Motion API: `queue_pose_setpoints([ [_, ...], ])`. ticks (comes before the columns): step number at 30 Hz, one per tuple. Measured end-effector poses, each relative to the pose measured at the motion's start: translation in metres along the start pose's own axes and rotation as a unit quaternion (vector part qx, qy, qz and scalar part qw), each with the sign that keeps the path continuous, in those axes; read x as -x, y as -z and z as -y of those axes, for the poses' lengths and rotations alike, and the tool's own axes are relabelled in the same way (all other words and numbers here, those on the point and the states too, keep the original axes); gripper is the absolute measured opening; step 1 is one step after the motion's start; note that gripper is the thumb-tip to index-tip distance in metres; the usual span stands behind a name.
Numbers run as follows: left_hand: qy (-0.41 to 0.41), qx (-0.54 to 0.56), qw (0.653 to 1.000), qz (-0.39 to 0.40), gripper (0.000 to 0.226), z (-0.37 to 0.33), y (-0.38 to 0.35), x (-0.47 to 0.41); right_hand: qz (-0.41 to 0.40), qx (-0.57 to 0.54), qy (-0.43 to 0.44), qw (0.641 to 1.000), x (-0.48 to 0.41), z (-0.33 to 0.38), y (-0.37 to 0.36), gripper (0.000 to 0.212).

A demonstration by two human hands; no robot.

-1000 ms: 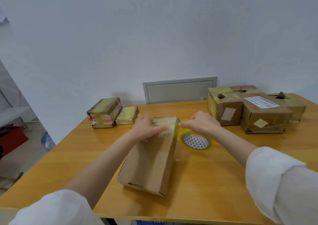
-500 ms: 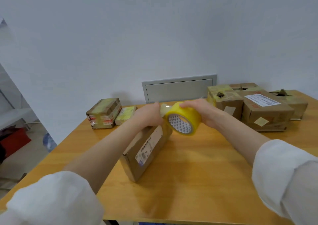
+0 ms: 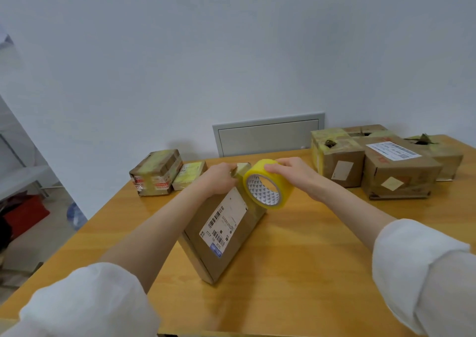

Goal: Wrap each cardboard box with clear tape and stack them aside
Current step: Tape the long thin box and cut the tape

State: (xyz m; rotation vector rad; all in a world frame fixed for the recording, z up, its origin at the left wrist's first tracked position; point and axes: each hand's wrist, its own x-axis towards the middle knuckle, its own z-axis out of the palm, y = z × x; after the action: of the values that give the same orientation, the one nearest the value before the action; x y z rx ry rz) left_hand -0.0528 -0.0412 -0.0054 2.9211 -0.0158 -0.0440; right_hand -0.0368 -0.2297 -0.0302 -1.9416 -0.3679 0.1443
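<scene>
**Left hand [image 3: 219,179] props box [image 3: 226,233] on edge; right hand [image 3: 296,175] holds roll [image 3: 268,186] at its top**

Left hand grips the far upper corner of the box, fingers curled over it; that hold is what stands the box on one long edge on the table [image 3: 309,272], tilted, its label [image 3: 224,223] facing the camera; to my eye the tilt frees the underside, so tape can pass round without lifting the whole box. Right hand grasps the roll from above, fingers over its rim, core open toward the camera; the roll sits against the upper far end of the box, just beside the left hand; whether a strip already runs from roll to cardboard cannot be told, since the tape is clear and the hands cover that spot. Holding the roll so near the left hand probably lets that hand pin the free end while the right pulls. Two taped boxes [image 3: 157,173] lie at the far left of the table, well apart from the work; larger boxes [image 3: 396,174] cluster at the far right; which group is the finished stack cannot be told. This box looks early in its wrap.
</scene>
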Motion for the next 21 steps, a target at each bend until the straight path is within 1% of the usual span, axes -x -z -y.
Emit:
queue_pose_setpoints([
  [3,-0.008,-0.002,1.0,0.007,0.054,0.0,0.003,-0.001,-0.012,0.017,0.005,1.0,-0.003,-0.002,0.001,0.035],
  [5,-0.003,0.001,1.0,0.012,0.055,0.004,0.003,-0.001,-0.009,0.062,-0.005,0.998,-0.002,-0.006,0.004,0.046],
  [7,-0.002,0.015,1.0,0.019,0.056,0.006,0.004,-0.001,0.011,0.139,-0.033,0.99,0.002,-0.016,0.005,0.063],
  [8,-0.007,0.018,0.999,0.026,0.056,0.006,0.005,-0.002,0.018,0.154,-0.048,0.987,0.004,-0.022,0.004,0.07],
  [9,-0.009,0.014,0.999,0.033,0.057,0.004,0.006,-0.003,0.026,0.158,-0.057,0.985,0.006,-0.027,0.002,0.074],
  [11,-0.004,0.01,0.999,0.039,0.056,0.001,0.008,-0.002,0.037,0.159,-0.065,0.984,0.007,-0.033,-0.003,0.073],
  [14,0.004,0.031,0.999,0.014,0.053,-0.003,0.009,-0.002,0.027,0.167,-0.066,0.983,0.006,-0.031,-0.007,0.068],
  [18,0.035,-0.004,0.997,-0.068,0.047,-0.013,-0.002,-0.013,0.035,0.176,-0.072,0.981,0.006,-0.028,-0.009,0.079],
  [20,0.052,-0.021,0.994,-0.089,0.043,-0.019,-0.005,-0.019,0.038,0.173,-0.072,0.982,0.008,-0.028,-0.008,0.083],
  [21,0.058,-0.021,0.994,-0.087,0.042,-0.02,-0.004,-0.019,0.043,0.167,-0.073,0.982,0.01,-0.029,-0.005,0.083],
])
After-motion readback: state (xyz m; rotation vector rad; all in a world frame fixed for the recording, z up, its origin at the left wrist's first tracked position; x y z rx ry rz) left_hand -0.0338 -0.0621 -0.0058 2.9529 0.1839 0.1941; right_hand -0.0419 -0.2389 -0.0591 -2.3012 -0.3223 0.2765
